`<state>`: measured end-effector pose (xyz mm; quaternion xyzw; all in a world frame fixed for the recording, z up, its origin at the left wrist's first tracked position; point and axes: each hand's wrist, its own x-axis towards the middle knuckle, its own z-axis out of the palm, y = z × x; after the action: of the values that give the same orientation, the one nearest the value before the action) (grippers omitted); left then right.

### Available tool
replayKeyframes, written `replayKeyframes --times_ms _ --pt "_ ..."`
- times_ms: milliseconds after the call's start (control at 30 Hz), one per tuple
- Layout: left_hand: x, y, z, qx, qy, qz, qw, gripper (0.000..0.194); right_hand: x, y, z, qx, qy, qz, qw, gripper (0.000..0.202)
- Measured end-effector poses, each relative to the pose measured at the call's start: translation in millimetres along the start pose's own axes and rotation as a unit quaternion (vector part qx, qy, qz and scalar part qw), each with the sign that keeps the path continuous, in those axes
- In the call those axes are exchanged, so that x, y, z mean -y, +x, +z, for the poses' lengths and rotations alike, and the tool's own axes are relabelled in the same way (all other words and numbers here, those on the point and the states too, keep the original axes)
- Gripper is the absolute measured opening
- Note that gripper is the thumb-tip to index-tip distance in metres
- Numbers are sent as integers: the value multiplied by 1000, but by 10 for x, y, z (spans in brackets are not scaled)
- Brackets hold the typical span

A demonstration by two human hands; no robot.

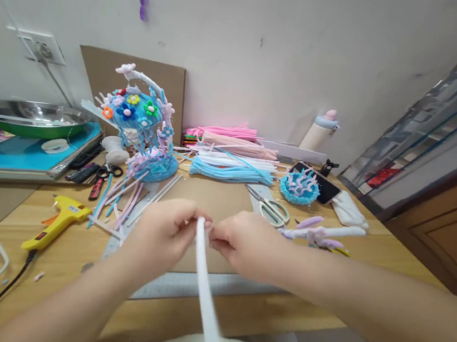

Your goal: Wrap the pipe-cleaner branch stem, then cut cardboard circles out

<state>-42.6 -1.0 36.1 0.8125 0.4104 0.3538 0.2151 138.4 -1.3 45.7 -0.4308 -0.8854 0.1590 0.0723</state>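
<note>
A white pipe cleaner (204, 294) runs from between my hands down toward my lap, its near end blurred and out of the frame. My left hand (170, 230) is closed in a pinch around its far end. Close beside it, my right hand (250, 244) also has its fingers pinched at that end; the fingertips partly hide the tip. Both hands are above a brown board (196, 192) lying on the wooden table. Just beyond my right hand lie scissors (271, 210) with pale handles, and a white and lilac pipe-cleaner branch (316, 234).
At the back left stands a blue pipe-cleaner lamp-like piece (139, 109) with colourful flowers. A yellow glue gun (55, 221) lies left, its cord trailing. Bundled pipe cleaners (232, 170) lie along the wall, beside a blue round piece (299, 189), a phone (327, 188) and a bottle (320, 131).
</note>
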Motion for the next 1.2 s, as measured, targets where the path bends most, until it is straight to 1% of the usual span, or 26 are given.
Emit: replayKeyframes --times_ms 33,67,100,133,200,267,300,333,400,467,533,567,600,633,667,733,767,800,833,900,933,967,1000,1033,1100,1200 --pt "-1 59 -16 19 -68 -70 995 13 16 -34 11 0 -10 -23 1000 15" --pt "12 114 -21 34 -145 -131 980 14 29 -63 16 -1 -2 -45 999 15" --pt "35 160 -12 42 -227 -181 956 15 40 -88 13 -4 23 -64 998 16" --pt "65 194 10 49 -307 -226 923 14 50 -108 3 -7 64 -77 995 18" --pt "129 219 95 56 -462 -306 830 11 69 -137 -35 5 185 -68 980 22" --pt "178 187 215 58 -569 -366 734 11 82 -151 -80 35 319 -16 947 22" --pt "192 153 279 55 -596 -383 704 10 84 -152 -98 45 375 14 926 21" --pt "196 110 341 51 -609 -392 687 9 80 -150 -111 48 417 41 907 20" --pt "177 7 453 34 -618 -402 674 5 58 -136 -122 28 463 72 883 18" --pt "123 -100 547 3 -631 -415 656 3 23 -112 -118 -13 478 83 874 18" --pt "46 -198 629 -52 -642 -416 642 7 -15 -83 -113 -51 487 95 867 19" --pt "4 -241 667 -86 -643 -403 645 10 -31 -67 -113 -65 494 106 861 19" --pt "-34 -281 703 -124 -634 -379 663 13 -44 -51 -113 -76 501 118 854 20" --pt "-65 -317 733 -162 -606 -340 701 13 -56 -34 -112 -83 508 129 848 20" --pt "-86 -349 757 -198 -552 -288 757 12 -66 -19 -109 -88 512 138 843 21" --pt "-91 -398 773 -253 -371 -162 879 8 -85 7 -91 -89 510 143 844 20" --pt "-75 -413 761 -267 -263 -96 922 8 -95 15 -75 -87 500 142 850 20" --pt "-49 -422 736 -270 -165 -30 948 9 -105 19 -56 -86 480 142 861 21" --pt "-17 -423 697 -256 -85 34 962 13 -115 19 -35 -88 449 145 877 21" --pt "43 -408 591 -195 20 147 969 25 -131 6 5 -102 341 140 924 23" --pt "62 -391 529 -162 53 188 967 29 -136 -5 24 -110 267 126 949 23" --pt "68 -370 464 -138 78 213 964 30 -138 -18 41 -116 188 102 970 24" --pt "62 -344 398 -121 95 218 964 28 -137 -34 58 -117 111 68 985 23" --pt "44 -314 331 -112 107 205 966 23 -134 -51 75 -112 42 31 992 22" --pt "-11 -235 200 -88 114 149 978 13 -121 -89 113 -91 -60 -39 993 19" --pt "-48 -81 46 -6 63 35 997 16 -82 -157 158 -63 -138 -137 979 19"
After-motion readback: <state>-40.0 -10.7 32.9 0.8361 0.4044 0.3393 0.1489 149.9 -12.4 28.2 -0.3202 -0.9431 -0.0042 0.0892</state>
